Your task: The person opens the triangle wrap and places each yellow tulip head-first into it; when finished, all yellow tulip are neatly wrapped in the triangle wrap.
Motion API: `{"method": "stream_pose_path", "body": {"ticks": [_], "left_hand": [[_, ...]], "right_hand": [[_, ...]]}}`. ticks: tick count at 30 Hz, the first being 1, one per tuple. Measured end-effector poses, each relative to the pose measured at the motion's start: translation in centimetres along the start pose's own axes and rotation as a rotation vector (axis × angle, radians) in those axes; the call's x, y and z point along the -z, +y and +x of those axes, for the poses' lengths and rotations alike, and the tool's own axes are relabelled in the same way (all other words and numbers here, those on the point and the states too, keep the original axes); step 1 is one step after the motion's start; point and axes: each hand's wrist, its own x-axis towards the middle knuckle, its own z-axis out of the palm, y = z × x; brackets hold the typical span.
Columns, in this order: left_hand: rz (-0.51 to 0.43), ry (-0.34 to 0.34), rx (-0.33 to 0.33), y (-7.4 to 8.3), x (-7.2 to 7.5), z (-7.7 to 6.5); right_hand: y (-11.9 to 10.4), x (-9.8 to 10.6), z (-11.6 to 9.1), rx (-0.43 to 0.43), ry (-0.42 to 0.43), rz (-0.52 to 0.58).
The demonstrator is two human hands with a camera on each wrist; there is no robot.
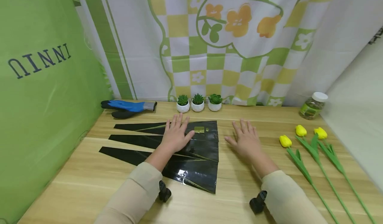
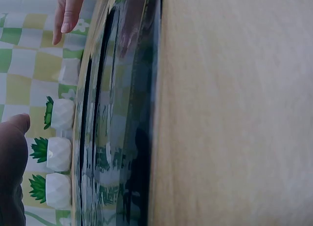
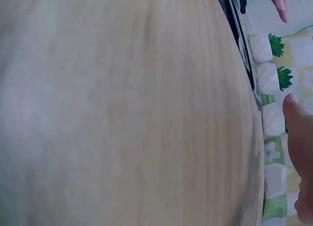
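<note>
While both hands are holding nothing, the left hand (image 1: 177,137) is hovering, fingers straight and apart, over three tapered black film pieces (image 1: 195,172) lying left of the table's middle, wide ends toward the centre. The right hand (image 1: 246,141), fingers likewise apart, is hovering over bare wood beside them. Since the glossy film is probably slippery, careful handling would likely mean pinching one wide edge and steadying the neighbours flat-palmed. Potted succulents (image 1: 197,105) are lining the wood-grain table's (image 1: 74,184) far edge; gloves (image 1: 127,106) are occupying its far-left corner, a jar (image 1: 312,107) its far-right, tulips (image 1: 309,148) its right side. Patterned cloth (image 1: 198,62) is hanging behind.
</note>
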Motion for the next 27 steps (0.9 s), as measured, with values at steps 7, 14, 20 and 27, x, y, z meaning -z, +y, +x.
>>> {"method": "stream_pose_path", "body": {"ticks": [7, 14, 20, 27], "left_hand": [[0.006, -0.003, -0.011, 0.0, 0.0, 0.0], [-0.109, 0.008, -0.097, 0.4, -0.1, 0.7], [-0.226, 0.019, -0.176, 1.4, -0.6, 2.5], [-0.252, -0.046, -0.174, 2.2, -1.4, 4.7]], "right_hand": [[0.6, -0.1, -0.2, -0.001, 0.006, -0.007], [1.6, 1.1, -1.8, 0.014, 0.151, 0.153], [4.1, 3.2, -4.8, -0.040, 0.180, 0.262], [7.5, 5.3, -8.6, -0.068, 0.170, 0.258]]}}
